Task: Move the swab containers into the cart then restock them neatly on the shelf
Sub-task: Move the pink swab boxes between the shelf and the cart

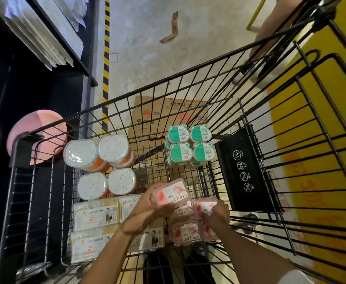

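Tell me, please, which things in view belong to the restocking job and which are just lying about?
Part of the job:
- wire cart
- round swab tubs
- flat swab packs
- green-lidded containers
- pink dental floss box, held by left hand
- second pink box, gripped by right hand
- shelf

Lying about:
- flattened cardboard box
- cardboard scrap
- pink disc

The floor beyond the cart is evenly and brightly lit, while the shelf to the cart's left sinks into deep shadow with little detail. Wide-angle distortion bows the cart's wires outward toward the frame edges. Glare whitens the clear lids inside the cart, and the hands at its near end look slightly soft.
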Demonstrator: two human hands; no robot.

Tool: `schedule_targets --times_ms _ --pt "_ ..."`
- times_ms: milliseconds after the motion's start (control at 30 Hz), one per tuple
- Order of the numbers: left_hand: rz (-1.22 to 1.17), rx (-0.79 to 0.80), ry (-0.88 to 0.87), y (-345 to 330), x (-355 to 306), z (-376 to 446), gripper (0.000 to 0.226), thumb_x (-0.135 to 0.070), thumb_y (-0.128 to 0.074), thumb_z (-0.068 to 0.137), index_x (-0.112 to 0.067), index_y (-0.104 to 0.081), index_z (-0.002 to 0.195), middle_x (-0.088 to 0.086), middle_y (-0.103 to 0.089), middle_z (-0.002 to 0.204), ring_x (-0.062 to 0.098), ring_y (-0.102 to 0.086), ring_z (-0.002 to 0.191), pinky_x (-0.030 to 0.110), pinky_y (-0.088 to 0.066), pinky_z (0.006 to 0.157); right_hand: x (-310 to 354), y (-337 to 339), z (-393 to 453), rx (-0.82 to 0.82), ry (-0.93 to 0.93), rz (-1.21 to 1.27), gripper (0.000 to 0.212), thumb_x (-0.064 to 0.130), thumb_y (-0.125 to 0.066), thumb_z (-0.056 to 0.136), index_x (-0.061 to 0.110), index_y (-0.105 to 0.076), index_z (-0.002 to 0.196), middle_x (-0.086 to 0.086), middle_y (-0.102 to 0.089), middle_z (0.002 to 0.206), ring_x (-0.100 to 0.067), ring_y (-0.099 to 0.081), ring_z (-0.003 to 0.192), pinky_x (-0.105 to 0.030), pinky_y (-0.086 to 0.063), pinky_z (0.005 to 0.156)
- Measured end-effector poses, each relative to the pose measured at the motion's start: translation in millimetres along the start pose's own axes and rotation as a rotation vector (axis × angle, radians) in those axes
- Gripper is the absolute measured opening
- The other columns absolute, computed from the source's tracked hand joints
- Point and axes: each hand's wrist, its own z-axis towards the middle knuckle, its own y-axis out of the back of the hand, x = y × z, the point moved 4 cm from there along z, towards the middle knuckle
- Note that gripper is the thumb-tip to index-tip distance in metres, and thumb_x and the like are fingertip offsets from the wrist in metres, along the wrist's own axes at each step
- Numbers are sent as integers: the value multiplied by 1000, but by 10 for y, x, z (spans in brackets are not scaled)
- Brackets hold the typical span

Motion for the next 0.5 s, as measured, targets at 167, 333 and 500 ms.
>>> schedule_targets --times_ms 167,333,500 --pt "6 21 15 27 -8 -80 70 3 -80 68 -20 -47 126 -1 -70 110 16 -67 103 27 -57 76 17 -2 11 -41 -57 2 90 50 -87 58 10 -43 125 -12 -50 126 -29 -48 117 -34 -46 89" --pt "-27 31 13 50 -20 -132 68 6 -77 71 -14 -46 128 8 -68 117 24 -66 108 30 -57 78 55 -19 -24 15 -27 247 84 20 -94 54 9 -33 111 -14 -54 112 -31 -58 103 -42 -55 81" --pt "-134 -5 21 117 -41 -209 69 12 -76 66 -9 -49 125 15 -69 113 31 -67 104 34 -58 75 187 47 -135 168 -14 404 60 6 -85 67 6 -41 108 -13 -63 105 -21 -64 80 -26 -53 51"
